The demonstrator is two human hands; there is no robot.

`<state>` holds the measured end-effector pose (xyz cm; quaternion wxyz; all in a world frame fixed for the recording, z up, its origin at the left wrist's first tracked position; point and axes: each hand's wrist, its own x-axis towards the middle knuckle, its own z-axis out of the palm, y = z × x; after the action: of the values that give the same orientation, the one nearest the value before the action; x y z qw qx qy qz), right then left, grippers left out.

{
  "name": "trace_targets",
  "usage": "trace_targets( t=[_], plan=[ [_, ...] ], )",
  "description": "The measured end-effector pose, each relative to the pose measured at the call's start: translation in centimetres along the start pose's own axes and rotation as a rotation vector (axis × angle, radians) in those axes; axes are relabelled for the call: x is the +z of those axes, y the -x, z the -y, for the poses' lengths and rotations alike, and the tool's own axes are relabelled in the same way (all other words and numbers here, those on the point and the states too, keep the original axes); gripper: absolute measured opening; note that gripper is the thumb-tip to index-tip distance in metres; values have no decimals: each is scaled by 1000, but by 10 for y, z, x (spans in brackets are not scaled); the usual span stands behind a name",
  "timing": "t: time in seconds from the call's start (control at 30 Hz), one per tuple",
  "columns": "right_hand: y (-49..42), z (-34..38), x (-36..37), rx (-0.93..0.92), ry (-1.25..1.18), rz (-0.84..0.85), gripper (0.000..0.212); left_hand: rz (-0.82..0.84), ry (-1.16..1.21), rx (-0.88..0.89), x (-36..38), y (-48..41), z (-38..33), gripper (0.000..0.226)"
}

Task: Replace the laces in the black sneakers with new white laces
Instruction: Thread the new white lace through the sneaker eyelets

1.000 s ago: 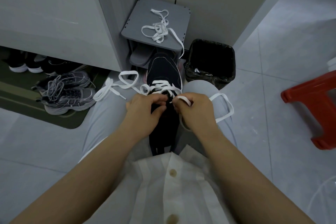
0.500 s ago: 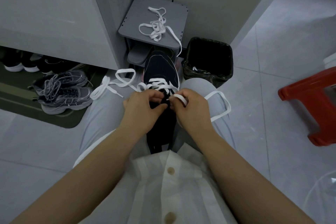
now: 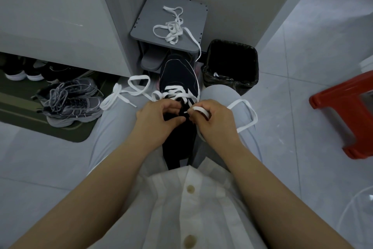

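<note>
Since it flops, white lace [image 3: 175,89]: soft, light; pinch near its tip.
Black sneaker [image 3: 177,73]: between knees [image 3: 220,95], toe far.
Left hand [image 3: 155,121]: grips sneaker's eyelet edge.
Right hand [image 3: 216,125]: pinches lace.

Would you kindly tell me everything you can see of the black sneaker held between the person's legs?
The black sneaker rests sole down between the person's thighs, with its toe pointing away toward the grey shoe rack. Its upper looks like matte dark fabric, with a thin pale edge round the toe. A white lace crosses its front eyelets; nearer the heel no lace shows. The left hand grips the upper, and the right hand pinches the lace beside it.
</note>
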<state>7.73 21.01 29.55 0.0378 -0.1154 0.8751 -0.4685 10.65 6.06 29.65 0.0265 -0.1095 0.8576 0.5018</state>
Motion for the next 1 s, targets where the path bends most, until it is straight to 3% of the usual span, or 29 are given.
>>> trace_targets(
  t=[0.17,0.27,0.4,0.53,0.7,0.8,0.9,1.0],
  plan=[
    [1,-1,3,-64,56,-16,7,22,-45,41,-2,1,2,24],
    [3,1,3,-99,41,-18,11,55,-104,94,-5,0,4,33],
    [7,3,3,-154,123,24,21,-99,-250,74,2,3,-1,26],
    [3,4,1,-47,77,-9,13,-204,-344,89,10,7,-8,8],
    [-17,9,-7,51,-53,1,11,-126,-326,193,-2,10,1,9],
    [-37,5,-10,-67,208,129,19,-84,11,71,-20,20,-1,22],
    [-47,5,-8,-94,405,299,14,-56,791,-111,-45,24,-14,22],
    [-49,21,-21,3,94,376,11,-56,1218,-80,-74,20,-24,12]
  ],
)
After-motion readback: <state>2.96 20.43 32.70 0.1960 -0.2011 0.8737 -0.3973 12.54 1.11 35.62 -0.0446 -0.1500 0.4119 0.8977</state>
